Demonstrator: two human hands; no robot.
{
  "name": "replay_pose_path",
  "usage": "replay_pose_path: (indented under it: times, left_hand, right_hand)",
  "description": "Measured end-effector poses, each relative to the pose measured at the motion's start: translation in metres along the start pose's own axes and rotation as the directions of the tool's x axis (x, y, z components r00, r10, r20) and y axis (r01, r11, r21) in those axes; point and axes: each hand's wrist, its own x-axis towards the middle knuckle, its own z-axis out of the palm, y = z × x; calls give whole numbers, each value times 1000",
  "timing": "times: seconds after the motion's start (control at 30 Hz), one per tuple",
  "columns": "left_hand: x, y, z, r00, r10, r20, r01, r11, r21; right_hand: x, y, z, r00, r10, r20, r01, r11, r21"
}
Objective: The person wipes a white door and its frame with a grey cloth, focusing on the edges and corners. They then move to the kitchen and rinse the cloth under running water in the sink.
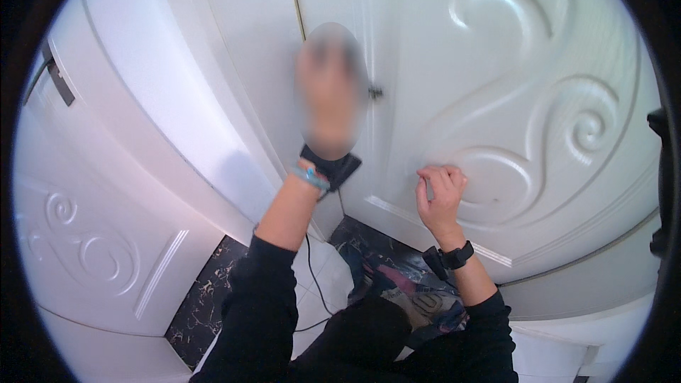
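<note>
A white panelled door [404,133] with raised scrollwork stands before me. My left hand [331,88] is raised at the door's left edge, next to a small dark metal lock fitting [375,91]. A blurred patch covers this hand, so its fingers and anything in them are hidden. A dark band [332,167] and a light blue bracelet [309,174] circle the left wrist. Lower down, my right hand [441,194] is held in front of the door panel, fingers loosely curled and thumb a little apart. Nothing shows in it; whether it touches the panel is unclear. It wears a black wrist strap [457,256].
The white door frame [213,90] rises left of the door. Another white scrollwork door [106,244] is at far left. Below lie crumpled cloth [425,303], a black cable [318,282] on white tiles [324,260], and a dark marbled threshold [205,292].
</note>
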Motion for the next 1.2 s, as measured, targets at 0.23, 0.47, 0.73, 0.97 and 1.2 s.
replay_pose_path:
  times: [0.23, 0.47, 0.73, 0.97, 1.2]
  left_hand:
    - [-90, 10, -24, 978, -25, 209, 68, 978, -199]
    - [28, 9, -6, 974, 225, -23, -226, 972, -62]
    - [-24, 39, 13, 995, 92, -43, -100, 962, -253]
    - [-67, 45, -11, 982, 2, 188, 68, 930, -362]
    - [3, 67, 11, 973, 229, -31, -224, 906, -360]
  right_hand:
    - [0, -1, 1, 999, -44, -14, 43, 998, -39]
    - [1, 0, -1, 999, -39, 1, 39, 999, -13]
    - [-4, 7, 4, 999, -51, 2, 51, 998, -34]
    - [0, 4, 2, 998, -63, 9, 64, 996, -57]
    - [-2, 6, 0, 999, -38, 7, 38, 999, 0]
